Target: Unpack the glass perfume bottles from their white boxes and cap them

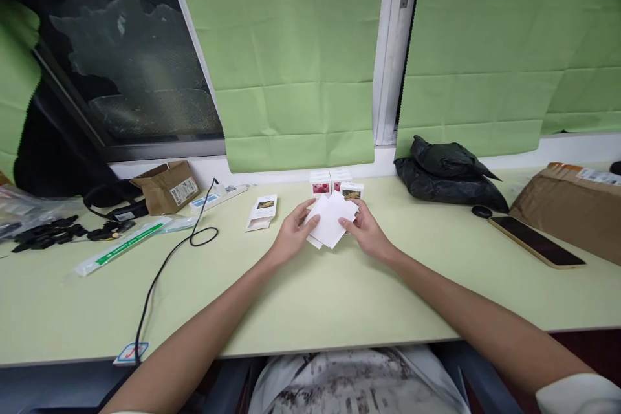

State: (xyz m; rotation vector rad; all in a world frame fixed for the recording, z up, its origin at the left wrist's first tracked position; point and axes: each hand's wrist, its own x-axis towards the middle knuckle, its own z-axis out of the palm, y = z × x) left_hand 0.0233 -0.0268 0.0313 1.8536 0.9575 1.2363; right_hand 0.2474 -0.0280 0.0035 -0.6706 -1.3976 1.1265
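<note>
Left hand (pixel 291 234): pinching the white cards (pixel 332 217) by their left side, thumb on top.
Right hand (pixel 371 233): pinching the opposite side likewise.
White cards: above the table (pixel 339 310), overlapping askew; count I cannot tell.
Thumb pressure: I judge light, even best, so none bends.
Beyond: open carton (pixel 264 207) left, small boxes (pixel 320 181) behind.

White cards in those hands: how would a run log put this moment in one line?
left hand: gripping white cards | right hand: gripping same cards | cards: overlapping, held over table | small open box: on table
</note>
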